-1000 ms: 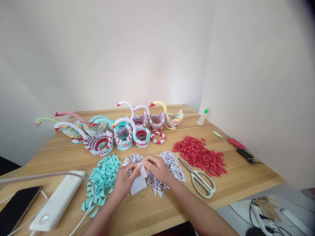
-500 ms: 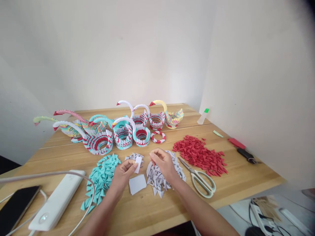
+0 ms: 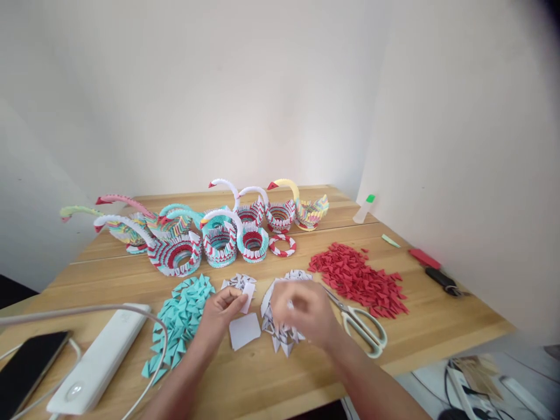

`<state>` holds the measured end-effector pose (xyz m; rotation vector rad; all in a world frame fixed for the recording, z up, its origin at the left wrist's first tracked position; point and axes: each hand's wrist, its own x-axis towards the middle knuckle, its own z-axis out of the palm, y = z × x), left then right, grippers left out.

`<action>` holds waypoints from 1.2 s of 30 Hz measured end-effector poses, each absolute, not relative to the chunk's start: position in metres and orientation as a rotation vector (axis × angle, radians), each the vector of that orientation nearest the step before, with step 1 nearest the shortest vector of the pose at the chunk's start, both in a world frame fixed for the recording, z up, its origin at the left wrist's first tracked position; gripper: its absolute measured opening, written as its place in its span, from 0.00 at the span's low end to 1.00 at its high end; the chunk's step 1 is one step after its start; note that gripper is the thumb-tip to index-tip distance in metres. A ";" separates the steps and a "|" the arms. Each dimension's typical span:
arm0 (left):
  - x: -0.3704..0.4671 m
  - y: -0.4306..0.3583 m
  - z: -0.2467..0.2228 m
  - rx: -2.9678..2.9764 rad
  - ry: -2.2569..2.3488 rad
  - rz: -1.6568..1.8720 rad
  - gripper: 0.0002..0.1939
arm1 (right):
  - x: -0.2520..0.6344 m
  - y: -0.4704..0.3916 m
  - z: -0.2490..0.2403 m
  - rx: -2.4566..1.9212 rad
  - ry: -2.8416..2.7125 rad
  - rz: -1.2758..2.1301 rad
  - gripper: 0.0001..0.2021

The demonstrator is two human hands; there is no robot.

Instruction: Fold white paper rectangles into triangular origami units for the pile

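My left hand point(image 3: 224, 308) pinches a small white paper strip point(image 3: 248, 296) between thumb and fingers. Just below it a stack of white paper rectangles point(image 3: 245, 331) lies on the table. Over a pile of folded grey-white paper triangles point(image 3: 280, 340), my right hand point(image 3: 304, 312) is curled and smeared by motion, so what its fingers hold, if anything, cannot be made out. A smaller heap of grey-white triangles point(image 3: 238, 281) sits behind my left hand. Turquoise paper triangles point(image 3: 181, 321) are piled to the left, red ones point(image 3: 356, 280) to the right.
Several folded-paper swans point(image 3: 175, 255) stand along the back, beside a red and white paper ring point(image 3: 282, 245). Scissors point(image 3: 363, 329) lie right of my right hand. A glue bottle point(image 3: 364, 210), black-handled cutter point(image 3: 441, 280), white power bank point(image 3: 100, 356), phone point(image 3: 32, 370) and cable surround the work.
My right hand has moved slightly right and down, turning as it goes, and is now blurred. My left hand keeps the paper strip, now more tilted. The view has shifted slightly.
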<state>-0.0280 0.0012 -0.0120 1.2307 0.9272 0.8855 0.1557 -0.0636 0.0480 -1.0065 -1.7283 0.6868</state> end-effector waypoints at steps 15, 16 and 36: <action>-0.026 0.001 -0.023 1.610 0.869 0.788 0.10 | 0.135 -0.026 0.000 -1.318 -1.703 0.595 0.08; -0.026 0.002 -0.021 1.559 0.862 0.777 0.11 | 0.137 -0.026 -0.001 -1.298 -1.678 0.566 0.07; -0.034 0.005 -0.013 1.487 0.945 0.976 0.14 | 0.148 -0.020 -0.003 -0.932 -2.000 0.223 0.05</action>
